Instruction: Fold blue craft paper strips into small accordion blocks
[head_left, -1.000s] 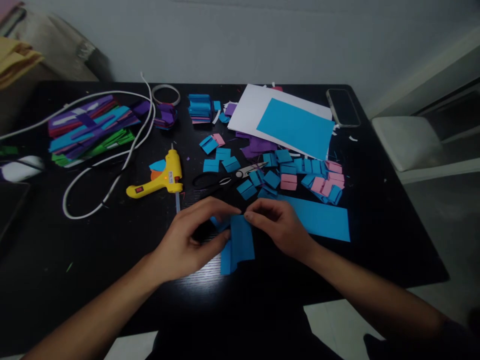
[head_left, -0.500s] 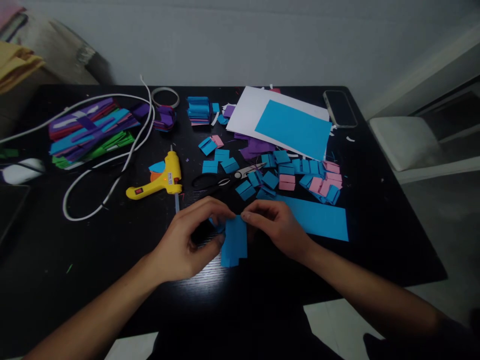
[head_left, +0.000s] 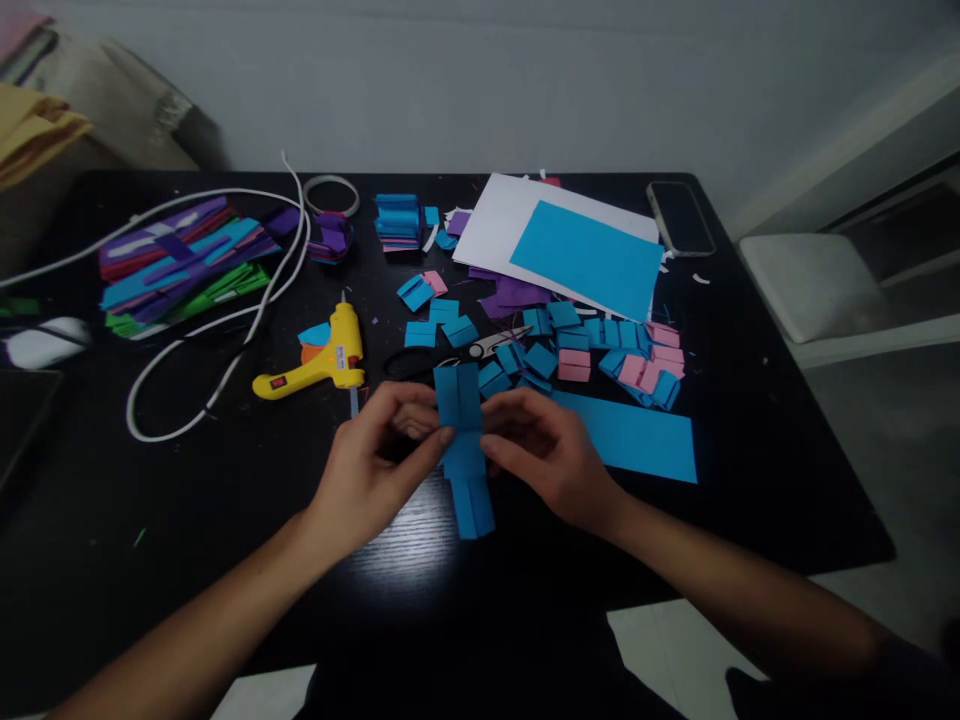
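Observation:
Between my two hands is a creased blue paper strip, held upright just above the table's near middle. My left hand pinches its left edge, thumb in front and fingers curled behind. On the opposite edge my right hand grips it the same way, with thumb and fingers closed. The strip has folds across it and lengthwise lines, and its lower part angles slightly to the right. Black-handled scissors lie just beyond the strip, partly covered by folded blue paper pieces. The fingertips behind the paper are hidden.
A yellow glue gun lies left of my hands, near a looped white cable. Folded pink pieces and a flat blue strip are at right. Behind are white sheets, a blue sheet and a phone.
The blue strip has opened out lengthwise, its top now reaching farther up toward the scissors. Both hands have shifted to grip its side edges near the middle.

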